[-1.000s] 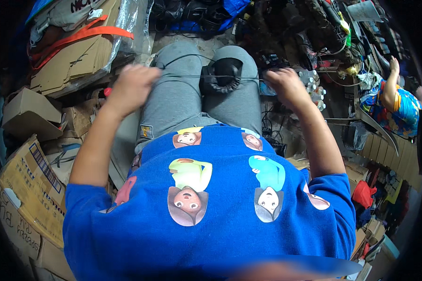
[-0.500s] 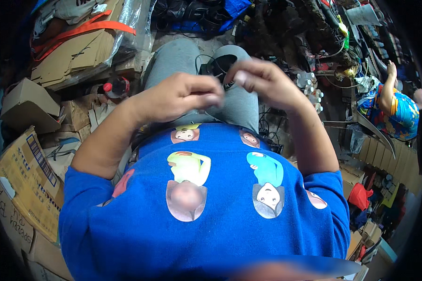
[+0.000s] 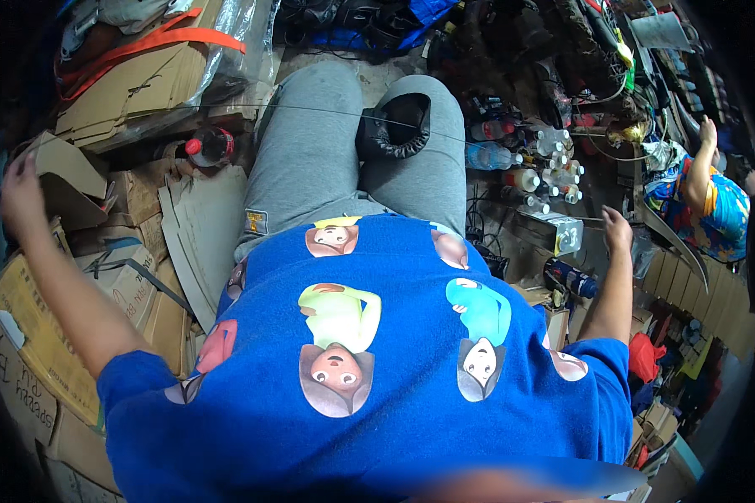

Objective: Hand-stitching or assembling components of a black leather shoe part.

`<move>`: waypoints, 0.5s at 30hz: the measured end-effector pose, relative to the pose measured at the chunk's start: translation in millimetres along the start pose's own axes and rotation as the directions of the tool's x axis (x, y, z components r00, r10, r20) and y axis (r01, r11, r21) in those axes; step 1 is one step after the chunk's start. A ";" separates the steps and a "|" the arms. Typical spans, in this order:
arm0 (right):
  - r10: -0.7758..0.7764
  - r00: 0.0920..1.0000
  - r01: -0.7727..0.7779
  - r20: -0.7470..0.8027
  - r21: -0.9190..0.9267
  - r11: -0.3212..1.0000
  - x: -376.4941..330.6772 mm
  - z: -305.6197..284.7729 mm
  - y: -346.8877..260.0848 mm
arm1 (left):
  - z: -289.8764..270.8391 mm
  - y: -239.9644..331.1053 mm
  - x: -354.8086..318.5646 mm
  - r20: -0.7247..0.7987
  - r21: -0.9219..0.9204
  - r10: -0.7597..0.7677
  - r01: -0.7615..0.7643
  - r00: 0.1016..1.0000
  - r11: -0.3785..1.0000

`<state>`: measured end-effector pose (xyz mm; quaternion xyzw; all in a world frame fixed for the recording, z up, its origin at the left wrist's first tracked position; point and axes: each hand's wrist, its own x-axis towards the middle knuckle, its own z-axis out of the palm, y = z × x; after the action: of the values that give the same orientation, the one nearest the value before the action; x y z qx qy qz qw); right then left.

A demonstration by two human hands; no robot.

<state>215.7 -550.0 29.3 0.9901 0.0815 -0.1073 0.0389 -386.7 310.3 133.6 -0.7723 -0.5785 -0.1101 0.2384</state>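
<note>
Thread [image 3: 327,110] runs taut across your lap, a thin pale line stretched from your left hand [image 3: 21,189] over both grey knees toward your right hand [image 3: 617,230]. A black shoe [image 3: 394,126] sits between your thighs, right under the line. Your left hand is flung out wide above the cardboard boxes [image 3: 67,193]; its fingers look pinched on the thread's end, though the blur makes that hard to confirm. Your right hand is out by the white box [image 3: 558,232], fingers drawn together; you cannot tell whether they grip the thread. Plastic bottles [image 3: 533,168] cluster on the floor beside your right knee. A red-capped bottle [image 3: 210,147] lies by your left thigh. Another person in a patterned shirt [image 3: 705,205] sits at the right edge.
</note>
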 end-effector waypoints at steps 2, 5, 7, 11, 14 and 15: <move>-0.027 0.900 -0.017 0.435 0.097 0.995 9.2 21.3 -17.0 | -24.3 100.3 -35.4 0.265 -0.622 0.169 0.034 0.949 0.782; -0.686 0.675 0.615 0.269 0.308 0.726 -34.5 22.5 -169.8 | -91.6 259.7 -146.0 0.043 -0.972 0.565 -0.095 0.824 0.214; -0.651 0.727 0.384 0.221 0.655 0.651 -79.4 -14.3 -268.5 | -108.2 318.3 -181.6 -0.171 -0.975 0.827 -0.213 0.536 -0.064; -0.769 0.639 0.515 -0.033 0.761 0.395 -91.4 -24.8 -346.2 | -100.6 404.3 -217.3 -0.237 -0.971 0.909 -0.113 0.344 -0.211; -0.781 0.621 0.578 -0.061 0.709 0.404 -90.6 -28.9 -360.7 | -98.9 434.2 -212.8 -0.151 -0.988 0.973 -0.069 0.177 -0.140; -0.781 0.624 0.563 -0.026 0.708 0.427 -88.1 -26.5 -360.8 | -99.2 438.6 -211.2 -0.106 -0.991 0.993 -0.090 0.061 -0.100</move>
<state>75.0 -206.1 52.9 0.7861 0.4246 -0.2869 -0.3455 -26.1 -11.7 19.3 -0.8726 0.0671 0.1054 -0.4722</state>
